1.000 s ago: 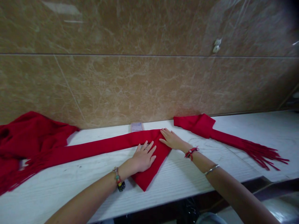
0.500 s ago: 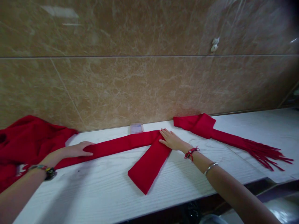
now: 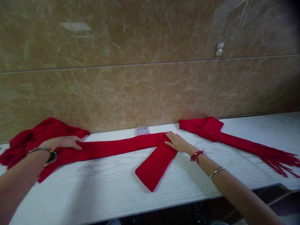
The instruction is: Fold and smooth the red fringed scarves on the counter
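A red scarf (image 3: 112, 148) runs as a long flat strip across the white tabletop. At its right end it is folded over at an angle, and the short folded tail points toward the front edge. My right hand (image 3: 178, 142) lies flat on this fold, fingers stretched out. On the left, my left hand (image 3: 64, 142) rests on the strip with the thumb apart from the fingers; the fingertips are only partly visible. Beyond and under that wrist the rest of the red cloth (image 3: 50, 128) lies in a loose, crumpled heap.
To the right lies another folded red scarf (image 3: 206, 128), its fringe spread toward the right. A small pale card (image 3: 142, 130) sits against the brown marbled wall (image 3: 140, 90). The white table (image 3: 112, 193) has its front edge close to me, with dark space below.
My left hand has moved a little left along the scarf, and the strip there looks wider and flatter. The crumpled heap has shifted. My right hand stays on the fold; the camera view tilted slightly.
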The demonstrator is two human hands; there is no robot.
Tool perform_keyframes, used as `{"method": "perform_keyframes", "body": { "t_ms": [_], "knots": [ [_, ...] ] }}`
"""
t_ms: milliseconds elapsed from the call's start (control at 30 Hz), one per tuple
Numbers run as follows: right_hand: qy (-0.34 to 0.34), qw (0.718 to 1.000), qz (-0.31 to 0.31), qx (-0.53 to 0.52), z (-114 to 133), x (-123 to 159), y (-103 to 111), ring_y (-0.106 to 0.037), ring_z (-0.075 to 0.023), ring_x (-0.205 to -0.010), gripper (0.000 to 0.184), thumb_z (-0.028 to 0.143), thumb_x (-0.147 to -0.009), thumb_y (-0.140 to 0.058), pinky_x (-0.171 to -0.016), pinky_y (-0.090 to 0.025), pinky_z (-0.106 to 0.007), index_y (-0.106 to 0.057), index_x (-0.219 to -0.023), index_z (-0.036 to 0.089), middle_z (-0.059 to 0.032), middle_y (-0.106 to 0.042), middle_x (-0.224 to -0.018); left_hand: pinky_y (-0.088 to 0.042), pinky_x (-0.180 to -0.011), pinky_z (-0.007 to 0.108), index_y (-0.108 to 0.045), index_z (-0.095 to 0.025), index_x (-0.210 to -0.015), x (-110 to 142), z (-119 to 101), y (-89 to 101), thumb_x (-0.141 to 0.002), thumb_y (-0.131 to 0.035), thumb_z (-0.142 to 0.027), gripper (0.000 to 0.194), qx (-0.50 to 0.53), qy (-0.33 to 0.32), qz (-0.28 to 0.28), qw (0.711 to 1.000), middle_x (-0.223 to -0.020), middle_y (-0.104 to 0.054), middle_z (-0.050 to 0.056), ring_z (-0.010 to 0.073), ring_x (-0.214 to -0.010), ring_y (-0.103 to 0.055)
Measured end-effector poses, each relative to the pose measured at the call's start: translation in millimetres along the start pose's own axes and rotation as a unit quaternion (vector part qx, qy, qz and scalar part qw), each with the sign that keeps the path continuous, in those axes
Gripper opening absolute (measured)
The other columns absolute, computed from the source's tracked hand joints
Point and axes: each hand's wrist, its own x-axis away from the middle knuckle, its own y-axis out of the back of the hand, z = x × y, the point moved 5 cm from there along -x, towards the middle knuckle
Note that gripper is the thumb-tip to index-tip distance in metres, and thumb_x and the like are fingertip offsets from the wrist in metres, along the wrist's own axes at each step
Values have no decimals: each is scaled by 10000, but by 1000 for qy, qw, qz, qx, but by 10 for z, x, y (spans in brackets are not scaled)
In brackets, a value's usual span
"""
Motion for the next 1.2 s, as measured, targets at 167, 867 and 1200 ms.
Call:
{"method": "perform_keyframes", "body": {
  "t_ms": [167, 867, 1200],
  "knots": [
    [5, 1000, -5, 3, -3, -7, -11, -268, -288, -1267, 613, 488, -869, -287, -988, -304, -449, -343, -1314, 70, -155, -343, -1366, -348, -780, 161, -634, -142, -888, -154, -430, 632, -734, -374, -600, 548, 1, -70, 11, 997, -797, -653, -105, 76, -790, -508],
    [33, 981, -118, -153, -117, -38, 209, -488, -234, -1112, 356, 271, -803, -481, -961, -365, -413, -548, -1128, 143, -135, -553, -1175, -368, -923, 281, -437, -128, -1203, -53, -3077, -325, -887, -278, -291, 389, 242, -313, -68, 916, -1165, -570, 98, 160, -1069, -516],
    [16, 932, 27, -362, 606, 69, 431, -560, -197, -925, 375, 319, -743, -558, -837, -404, -330, -566, -1087, 171, -73, -626, -1014, -249, -1018, 413, -468, -170, -1202, -38, -2863, -872, -860, -388, -248, 359, 113, -373, -156, 907, -1186, -538, 88, 192, -1122, -451]
  ]
}}
